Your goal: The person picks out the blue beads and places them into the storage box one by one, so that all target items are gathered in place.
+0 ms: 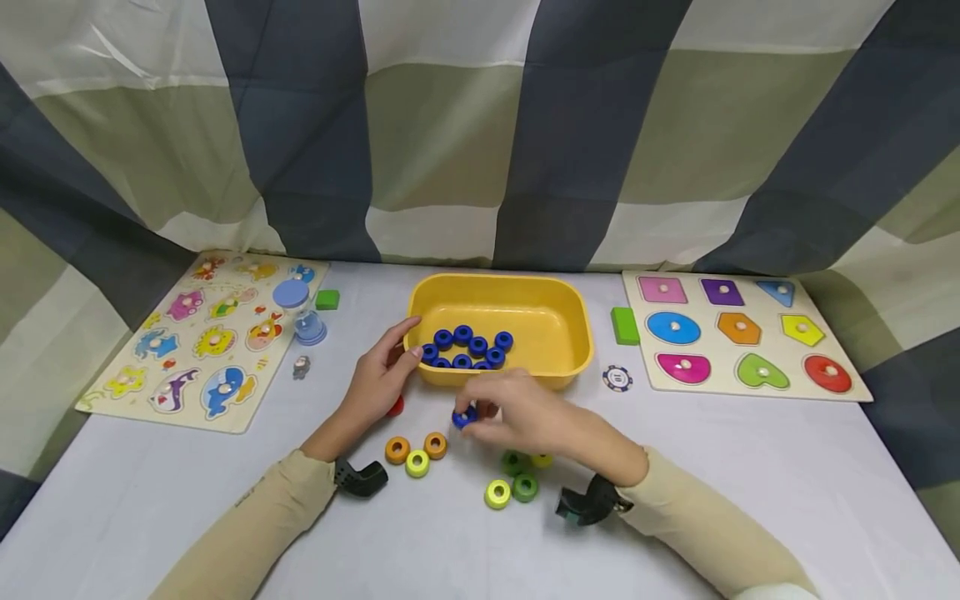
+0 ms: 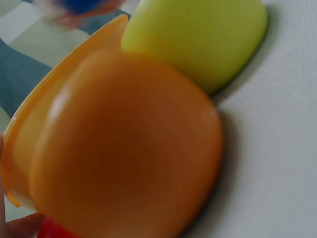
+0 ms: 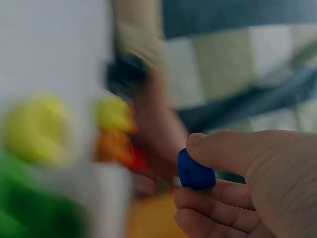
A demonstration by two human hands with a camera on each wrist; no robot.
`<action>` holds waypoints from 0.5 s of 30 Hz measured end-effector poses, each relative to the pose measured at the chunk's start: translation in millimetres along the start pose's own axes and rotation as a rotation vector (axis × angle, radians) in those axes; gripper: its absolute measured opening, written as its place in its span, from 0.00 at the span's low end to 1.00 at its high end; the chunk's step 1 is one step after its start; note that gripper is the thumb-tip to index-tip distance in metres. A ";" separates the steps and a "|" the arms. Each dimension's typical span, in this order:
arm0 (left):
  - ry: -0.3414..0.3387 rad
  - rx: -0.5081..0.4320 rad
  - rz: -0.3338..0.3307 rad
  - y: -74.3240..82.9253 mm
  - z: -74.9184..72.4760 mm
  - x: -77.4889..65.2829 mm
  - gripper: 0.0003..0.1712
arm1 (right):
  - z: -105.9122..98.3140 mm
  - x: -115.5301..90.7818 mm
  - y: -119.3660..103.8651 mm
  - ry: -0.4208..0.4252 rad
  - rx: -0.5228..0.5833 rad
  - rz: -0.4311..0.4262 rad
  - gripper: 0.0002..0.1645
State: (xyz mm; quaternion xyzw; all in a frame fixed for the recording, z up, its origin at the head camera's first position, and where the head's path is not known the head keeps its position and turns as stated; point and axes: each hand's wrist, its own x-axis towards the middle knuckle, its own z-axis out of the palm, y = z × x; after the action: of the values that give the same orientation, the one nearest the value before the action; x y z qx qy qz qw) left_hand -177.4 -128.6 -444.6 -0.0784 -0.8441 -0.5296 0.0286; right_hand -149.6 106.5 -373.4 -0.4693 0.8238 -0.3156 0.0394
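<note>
My right hand (image 1: pixel 525 412) pinches a blue ring (image 1: pixel 464 417) between thumb and fingers, just in front of a yellow plastic basin (image 1: pixel 498 377). The right wrist view shows this ring (image 3: pixel 196 171) from its side. At the basin's left end, my left hand (image 1: pixel 378 375) holds the rim near the front corner. Several blue rings (image 1: pixel 477 347) lie inside the basin, toward its left front. A red ring (image 1: pixel 396 407) is partly hidden under the left hand. Between the forearms lie orange rings (image 1: pixel 397 450), yellow rings (image 1: pixel 497 494) and green rings (image 1: pixel 525 487), some partly covered by the right hand.
An animal peg puzzle (image 1: pixel 202 342) and a blue-capped sand timer (image 1: pixel 300 312) stand left, with a small grey figurine (image 1: pixel 301 367) and a green block (image 1: pixel 327 300). To the right are a shape puzzle (image 1: pixel 738 333), another green block (image 1: pixel 625 326) and a poker chip (image 1: pixel 617 378).
</note>
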 end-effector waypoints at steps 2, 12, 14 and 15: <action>-0.003 -0.001 -0.003 -0.3 0.2 -0.2 0.27 | -19.4 5.7 5.6 0.094 -0.024 0.033 0.08; -0.002 0.000 0.003 -0.1 0.5 0.2 0.27 | -51.8 14.5 63.8 0.074 -0.156 0.490 0.08; -0.002 0.003 0.002 -0.1 0.2 0.2 0.27 | -46.8 14.2 74.7 0.011 -0.172 0.513 0.07; -0.003 0.004 0.002 0.1 0.0 0.1 0.27 | -44.3 14.0 79.5 -0.012 -0.176 0.518 0.07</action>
State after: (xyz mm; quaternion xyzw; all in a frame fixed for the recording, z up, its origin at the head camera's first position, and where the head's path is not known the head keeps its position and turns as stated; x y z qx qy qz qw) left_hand -177.5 -128.5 -444.5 -0.0798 -0.8452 -0.5277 0.0280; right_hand -232.9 145.4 -379.1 -0.2467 0.9403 -0.2195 0.0828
